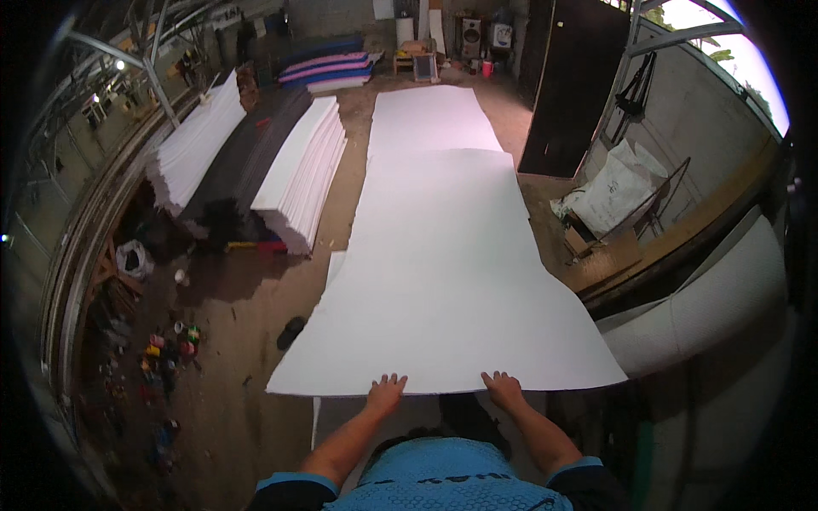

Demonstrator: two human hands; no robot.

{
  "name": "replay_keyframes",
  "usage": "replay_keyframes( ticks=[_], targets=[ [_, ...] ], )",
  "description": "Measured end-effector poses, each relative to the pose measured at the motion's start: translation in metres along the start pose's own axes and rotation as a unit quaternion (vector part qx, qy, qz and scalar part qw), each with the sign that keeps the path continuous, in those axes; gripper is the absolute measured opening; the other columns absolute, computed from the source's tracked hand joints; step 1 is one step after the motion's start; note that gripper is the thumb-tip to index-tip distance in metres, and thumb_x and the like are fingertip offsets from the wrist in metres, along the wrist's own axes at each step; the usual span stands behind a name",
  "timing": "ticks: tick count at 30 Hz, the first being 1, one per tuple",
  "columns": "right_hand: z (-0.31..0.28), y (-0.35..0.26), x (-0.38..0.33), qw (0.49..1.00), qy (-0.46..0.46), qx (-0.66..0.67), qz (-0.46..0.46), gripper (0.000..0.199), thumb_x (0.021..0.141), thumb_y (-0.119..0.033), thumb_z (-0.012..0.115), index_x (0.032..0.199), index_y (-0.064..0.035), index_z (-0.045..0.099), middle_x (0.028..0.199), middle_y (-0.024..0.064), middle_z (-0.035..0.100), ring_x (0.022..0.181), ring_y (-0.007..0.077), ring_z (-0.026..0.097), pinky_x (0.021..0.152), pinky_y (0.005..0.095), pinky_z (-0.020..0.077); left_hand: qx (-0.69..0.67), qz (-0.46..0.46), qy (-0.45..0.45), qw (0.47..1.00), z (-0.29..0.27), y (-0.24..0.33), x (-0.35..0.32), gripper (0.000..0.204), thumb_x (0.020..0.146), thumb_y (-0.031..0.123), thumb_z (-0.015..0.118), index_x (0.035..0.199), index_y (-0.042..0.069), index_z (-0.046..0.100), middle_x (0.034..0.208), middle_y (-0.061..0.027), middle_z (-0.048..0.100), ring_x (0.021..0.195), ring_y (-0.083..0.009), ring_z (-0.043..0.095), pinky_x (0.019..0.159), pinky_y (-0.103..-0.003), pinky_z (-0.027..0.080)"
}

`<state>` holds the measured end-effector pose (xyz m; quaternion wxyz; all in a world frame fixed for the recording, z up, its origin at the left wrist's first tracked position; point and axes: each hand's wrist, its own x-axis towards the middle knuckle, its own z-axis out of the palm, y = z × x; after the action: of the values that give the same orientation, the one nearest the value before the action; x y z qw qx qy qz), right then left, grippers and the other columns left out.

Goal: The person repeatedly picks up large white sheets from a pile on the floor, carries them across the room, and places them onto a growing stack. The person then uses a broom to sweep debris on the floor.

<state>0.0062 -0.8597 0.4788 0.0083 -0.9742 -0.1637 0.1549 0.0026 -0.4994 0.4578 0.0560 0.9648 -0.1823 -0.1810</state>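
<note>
matt white foam sheet (443, 281), rough dirt floor (230, 409)

dim indoor | daylight glare top right | white sheet (443, 255) bright | fisheye edges bent, dark

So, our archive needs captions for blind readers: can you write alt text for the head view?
Seen from above, a person's left hand and right hand press flat on the near edge of a large white foam sheet spread along a dirt floor. Stacks of white and dark foam sheets lie to the left.
</note>
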Motion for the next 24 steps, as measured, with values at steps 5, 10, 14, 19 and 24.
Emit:
replay_keyframes(
  ticks=[5, 10, 14, 19, 24],
  targets=[
    [0.046, -0.057, -0.076, 1.0, 0.026, 0.006, 0.014, 0.046, 0.087, -0.013, 0.057, 0.133, -0.0164, 0.057, 0.103, 0.0165, 0.066, 0.094, 0.033, 0.067, 0.071, 0.046, 0.0575, -0.001, 0.004, -0.004, 1.0, 0.051, -0.006, -0.086, 0.052, 0.092, 0.018, 0.06, 0.142, 0.014, 0.046, 0.14, -0.0171, 0.052, 0.127, -0.039, 0.052, 0.096, -0.06, 0.049],
    [0.09, -0.101, -0.154, 0.998, 0.003, 0.037, 0.042, 0.047, 0.088, -0.011, 0.057, 0.134, -0.0189, 0.057, 0.105, 0.0147, 0.066, 0.098, 0.0315, 0.067, 0.075, 0.0457, 0.0572, -0.004, 0.03, -0.05, 0.998, 0.075, 0.005, -0.163, 0.053, 0.09, 0.022, 0.064, 0.14, 0.015, 0.048, 0.139, -0.0144, 0.053, 0.122, -0.0377, 0.056, 0.089, -0.057, 0.053],
    [0.117, -0.115, -0.213, 0.998, -0.022, 0.029, 0.055, 0.045, 0.089, -0.009, 0.054, 0.133, -0.0189, 0.058, 0.107, 0.0141, 0.066, 0.098, 0.031, 0.066, 0.076, 0.0452, 0.0568, 0.011, 0.082, -0.004, 0.997, 0.097, 0.023, -0.218, 0.055, 0.088, 0.025, 0.067, 0.139, 0.016, 0.049, 0.136, -0.0127, 0.057, 0.116, -0.0347, 0.06, 0.084, -0.051, 0.055],
    [0.148, -0.128, -0.292, 0.997, 0.027, 0.017, 0.064, 0.044, 0.091, -0.009, 0.052, 0.133, -0.0183, 0.059, 0.108, 0.0141, 0.065, 0.1, 0.0312, 0.066, 0.077, 0.0451, 0.0562, -0.021, 0.104, -0.014, 0.994, 0.115, 0.063, -0.278, 0.056, 0.087, 0.023, 0.066, 0.14, 0.016, 0.049, 0.135, -0.0141, 0.058, 0.114, -0.0331, 0.062, 0.086, -0.047, 0.055],
    [0.156, -0.167, -0.367, 0.994, -0.001, 0.06, 0.088, 0.05, 0.09, -0.009, 0.059, 0.139, -0.0184, 0.053, 0.121, 0.017, 0.062, 0.114, 0.0351, 0.061, 0.092, 0.0472, 0.0527, -0.025, 0.109, -0.071, 0.991, 0.128, 0.083, -0.35, 0.057, 0.088, 0.021, 0.061, 0.143, 0.016, 0.048, 0.139, -0.0158, 0.057, 0.116, -0.0337, 0.062, 0.092, -0.047, 0.054]
  ],
)
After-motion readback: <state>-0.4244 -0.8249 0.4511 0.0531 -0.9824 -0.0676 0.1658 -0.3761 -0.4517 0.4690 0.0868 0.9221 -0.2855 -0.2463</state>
